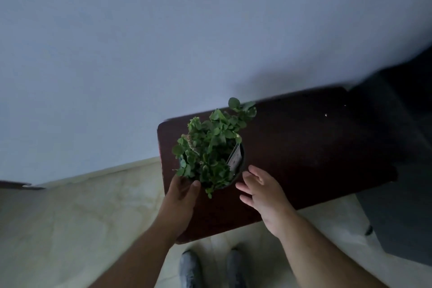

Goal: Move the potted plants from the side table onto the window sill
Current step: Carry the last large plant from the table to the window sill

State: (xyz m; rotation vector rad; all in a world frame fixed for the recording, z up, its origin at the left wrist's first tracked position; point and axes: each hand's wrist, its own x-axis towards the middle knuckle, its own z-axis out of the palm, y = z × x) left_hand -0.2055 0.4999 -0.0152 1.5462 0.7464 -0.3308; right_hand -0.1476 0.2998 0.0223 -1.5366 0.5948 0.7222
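No legible text, plant tag included

Leafy green potted plants in dark round pots: one
Dark brown wooden side tables: one
Bare hands: two, left and right
Grey shoes: two

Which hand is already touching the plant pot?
The left hand: it touches the potted plant at the pot's side. The right hand hovers open, just short of it.

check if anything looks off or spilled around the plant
Nothing is spilled. The plant stands upright on the side table, a small card tucked in its pot. Two pale specks lie on the tabletop.
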